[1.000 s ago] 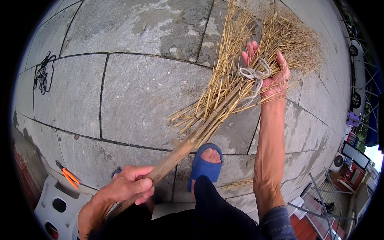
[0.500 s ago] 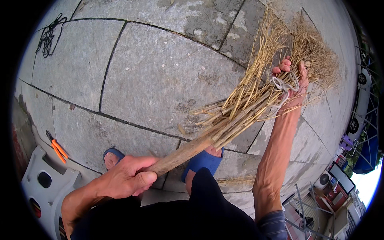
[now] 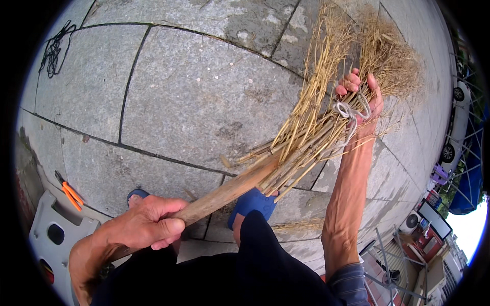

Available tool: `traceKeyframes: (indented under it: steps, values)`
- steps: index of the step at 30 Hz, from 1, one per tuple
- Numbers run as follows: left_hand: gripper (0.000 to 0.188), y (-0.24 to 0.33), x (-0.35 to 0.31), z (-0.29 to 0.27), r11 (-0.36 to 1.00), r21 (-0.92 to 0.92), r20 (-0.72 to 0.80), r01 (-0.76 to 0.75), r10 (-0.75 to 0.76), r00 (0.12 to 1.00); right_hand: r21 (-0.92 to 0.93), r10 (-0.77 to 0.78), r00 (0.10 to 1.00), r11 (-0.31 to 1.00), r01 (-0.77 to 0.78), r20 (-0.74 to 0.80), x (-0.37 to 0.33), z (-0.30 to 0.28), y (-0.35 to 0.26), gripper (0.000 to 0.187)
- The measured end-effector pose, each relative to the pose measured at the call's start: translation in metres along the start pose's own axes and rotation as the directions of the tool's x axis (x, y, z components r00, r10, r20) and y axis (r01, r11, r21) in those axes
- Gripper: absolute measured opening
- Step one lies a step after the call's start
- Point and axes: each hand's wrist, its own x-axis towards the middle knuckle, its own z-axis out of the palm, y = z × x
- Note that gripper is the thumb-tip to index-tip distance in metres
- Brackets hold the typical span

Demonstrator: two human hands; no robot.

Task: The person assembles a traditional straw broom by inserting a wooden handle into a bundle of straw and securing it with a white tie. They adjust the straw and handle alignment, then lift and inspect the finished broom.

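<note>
A thick wooden stick (image 3: 224, 196) slants up from lower left, its far end in among the stalks of a bundle of dry straw (image 3: 306, 137). My left hand (image 3: 153, 224) is closed round the near end of the stick. Farther out, my right hand (image 3: 370, 97) cradles the bundle from beneath, thumb on one side and curled fingers showing on the other. A pale cord (image 3: 349, 112) with loose loops goes round the stalks at my right wrist. Bushy, wispy tops (image 3: 383, 56) fan out beyond that hand.
Large grey paving slabs lie underfoot. Orange-handled pliers (image 3: 70, 193) rest at the left, near a grey plastic stool (image 3: 38, 224). Tangled black cord (image 3: 55, 53) lies at the far left. My feet wear blue slippers (image 3: 252, 204). Loose straw (image 3: 301, 224) is strewn by my right foot.
The bundle, the stick and both hands have shifted a little to the left. The stick's end now stands out slightly more from the stalks. Both grips are kept.
</note>
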Motion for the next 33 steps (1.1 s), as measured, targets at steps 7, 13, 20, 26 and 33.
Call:
traceKeyframes:
  steps: [7,13,20,26,33]
  values:
    - [0.029,0.039,0.015,0.011,0.998,0.055,0.058,-0.001,-0.002,0.998,0.102,-0.081,0.997,0.992,0.08,0.001,-0.001,-0.004,-0.046,0.023]
    - [0.034,0.061,0.011,0.019,0.818,0.573,-0.159,-0.061,0.184,0.97,-0.002,-0.15,0.987,0.989,0.151,-0.061,-0.021,-0.034,-0.105,0.025]
    - [0.023,-0.018,-0.022,-0.038,0.21,0.939,-0.34,0.271,0.662,0.668,-0.046,-0.412,0.808,0.899,0.435,-0.42,-0.058,-0.055,-0.13,0.028]
    - [0.018,-0.021,-0.014,-0.045,0.29,0.923,-0.381,0.254,0.589,0.713,0.221,-0.288,0.957,0.932,0.288,-0.032,-0.065,-0.102,-0.132,0.031]
    - [0.019,-0.031,-0.019,-0.039,0.352,0.92,-0.366,0.171,0.62,0.694,0.181,-0.251,0.959,0.945,0.273,-0.134,-0.069,-0.109,-0.124,0.034]
